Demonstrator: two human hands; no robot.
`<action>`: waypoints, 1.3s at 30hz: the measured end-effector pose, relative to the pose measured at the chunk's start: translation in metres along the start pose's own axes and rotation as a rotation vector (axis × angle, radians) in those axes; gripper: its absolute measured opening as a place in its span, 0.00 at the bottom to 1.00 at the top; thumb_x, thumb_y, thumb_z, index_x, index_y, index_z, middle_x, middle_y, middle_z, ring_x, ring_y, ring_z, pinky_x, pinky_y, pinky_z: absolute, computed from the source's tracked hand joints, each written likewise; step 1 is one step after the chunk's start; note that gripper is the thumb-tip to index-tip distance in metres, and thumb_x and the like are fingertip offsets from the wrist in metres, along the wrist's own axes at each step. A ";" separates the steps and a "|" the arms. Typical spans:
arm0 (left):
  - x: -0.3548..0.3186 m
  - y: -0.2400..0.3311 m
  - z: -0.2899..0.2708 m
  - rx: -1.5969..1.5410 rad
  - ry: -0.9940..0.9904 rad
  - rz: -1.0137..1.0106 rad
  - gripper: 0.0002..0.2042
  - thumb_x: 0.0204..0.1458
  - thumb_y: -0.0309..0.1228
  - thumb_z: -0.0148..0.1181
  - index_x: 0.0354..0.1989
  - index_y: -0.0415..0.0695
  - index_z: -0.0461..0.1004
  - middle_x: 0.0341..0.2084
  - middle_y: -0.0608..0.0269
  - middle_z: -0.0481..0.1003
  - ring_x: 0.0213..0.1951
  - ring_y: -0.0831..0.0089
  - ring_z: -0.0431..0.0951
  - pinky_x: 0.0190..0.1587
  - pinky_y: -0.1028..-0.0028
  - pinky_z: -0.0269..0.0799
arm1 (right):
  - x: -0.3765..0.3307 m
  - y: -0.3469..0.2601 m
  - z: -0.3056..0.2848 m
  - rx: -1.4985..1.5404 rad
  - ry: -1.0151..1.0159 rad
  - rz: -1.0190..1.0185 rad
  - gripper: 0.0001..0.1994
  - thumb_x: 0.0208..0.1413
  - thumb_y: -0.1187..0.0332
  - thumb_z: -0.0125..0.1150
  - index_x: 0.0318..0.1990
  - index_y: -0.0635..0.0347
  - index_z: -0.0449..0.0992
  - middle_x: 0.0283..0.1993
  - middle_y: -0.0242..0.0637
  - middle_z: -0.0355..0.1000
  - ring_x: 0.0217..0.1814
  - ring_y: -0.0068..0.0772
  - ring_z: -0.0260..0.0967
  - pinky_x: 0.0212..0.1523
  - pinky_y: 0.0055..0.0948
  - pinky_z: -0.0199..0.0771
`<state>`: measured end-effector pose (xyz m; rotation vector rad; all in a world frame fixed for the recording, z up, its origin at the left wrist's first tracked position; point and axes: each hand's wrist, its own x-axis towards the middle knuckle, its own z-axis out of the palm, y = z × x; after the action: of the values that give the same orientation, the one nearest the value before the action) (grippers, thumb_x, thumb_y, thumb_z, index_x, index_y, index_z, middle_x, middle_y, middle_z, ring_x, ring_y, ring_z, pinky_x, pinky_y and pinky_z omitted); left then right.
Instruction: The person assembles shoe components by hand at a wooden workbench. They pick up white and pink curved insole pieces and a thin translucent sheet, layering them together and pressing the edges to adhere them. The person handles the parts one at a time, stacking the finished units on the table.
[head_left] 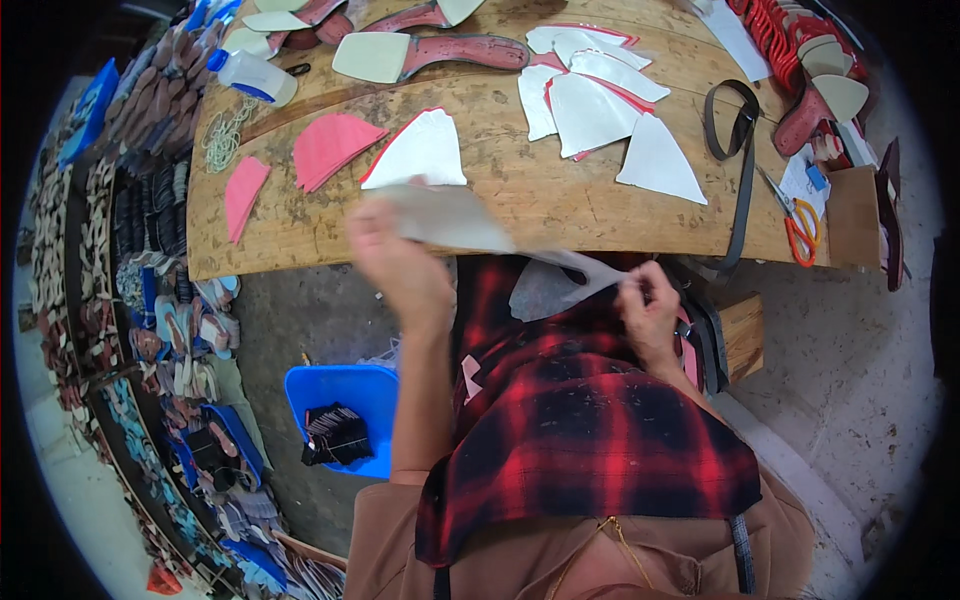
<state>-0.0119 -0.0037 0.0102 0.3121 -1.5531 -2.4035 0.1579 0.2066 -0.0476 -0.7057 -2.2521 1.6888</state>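
Observation:
My left hand (pixel 400 265) is closed on one end of a pale grey, flat cut piece (pixel 450 218) at the table's near edge; motion blurs both. From its other end a thin whitish film (pixel 590 283) stretches to my right hand (pixel 650 308), which pinches it. Another translucent piece (pixel 535 292) lies on my red and black checked apron (pixel 580 400). Just beyond my left hand lie white pieces with red edges (pixel 420 148). Pink pieces (pixel 335 150) sit to their left, and more white pieces (pixel 595 110) are fanned out at the right.
Insoles with cream heel pads (pixel 465 55) and a bottle (pixel 265 80) occupy the far wooden table (pixel 500 235). A dark strap (pixel 743 150) and orange-handled scissors (pixel 798 232) lie right. A blue bin (pixel 340 385) stands below left, near loaded shelves (pixel 110 330).

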 end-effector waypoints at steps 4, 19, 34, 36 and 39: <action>0.039 0.032 -0.012 0.381 -0.257 0.049 0.09 0.63 0.34 0.55 0.41 0.41 0.70 0.33 0.63 0.75 0.36 0.74 0.77 0.40 0.73 0.74 | -0.023 0.048 -0.074 -0.551 -0.075 0.058 0.07 0.56 0.68 0.59 0.34 0.63 0.71 0.27 0.48 0.73 0.28 0.52 0.73 0.31 0.40 0.69; 0.110 -0.035 -0.020 1.383 -0.575 0.486 0.27 0.42 0.42 0.72 0.49 0.42 0.72 0.43 0.52 0.71 0.49 0.53 0.69 0.51 0.58 0.64 | -0.012 0.001 -0.075 -0.324 -0.201 -0.110 0.10 0.48 0.81 0.61 0.39 0.64 0.73 0.29 0.39 0.70 0.27 0.37 0.69 0.32 0.27 0.68; 0.088 -0.009 -0.012 1.126 -0.521 0.274 0.19 0.46 0.33 0.69 0.46 0.41 0.71 0.31 0.51 0.77 0.37 0.55 0.78 0.40 0.61 0.69 | 0.024 -0.060 0.001 -0.020 -0.379 -0.130 0.13 0.62 0.68 0.55 0.52 0.61 0.72 0.36 0.43 0.73 0.40 0.31 0.73 0.43 0.28 0.71; 0.055 0.016 -0.006 0.953 -0.472 0.330 0.19 0.51 0.31 0.65 0.50 0.38 0.71 0.30 0.52 0.79 0.34 0.61 0.79 0.38 0.67 0.71 | 0.031 -0.080 0.004 0.094 -0.414 -0.059 0.16 0.66 0.63 0.50 0.56 0.62 0.70 0.37 0.40 0.71 0.41 0.29 0.69 0.46 0.28 0.68; 0.015 0.026 -0.011 0.781 -0.484 0.159 0.18 0.57 0.30 0.61 0.54 0.35 0.73 0.34 0.55 0.80 0.37 0.72 0.79 0.40 0.73 0.72 | 0.043 -0.092 0.019 0.230 -0.411 -0.149 0.16 0.66 0.64 0.51 0.56 0.63 0.70 0.38 0.37 0.71 0.40 0.30 0.69 0.45 0.27 0.68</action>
<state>-0.0199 -0.0286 0.0287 -0.2766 -2.5772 -1.7202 0.0909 0.1922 0.0301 -0.1425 -2.2312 2.1223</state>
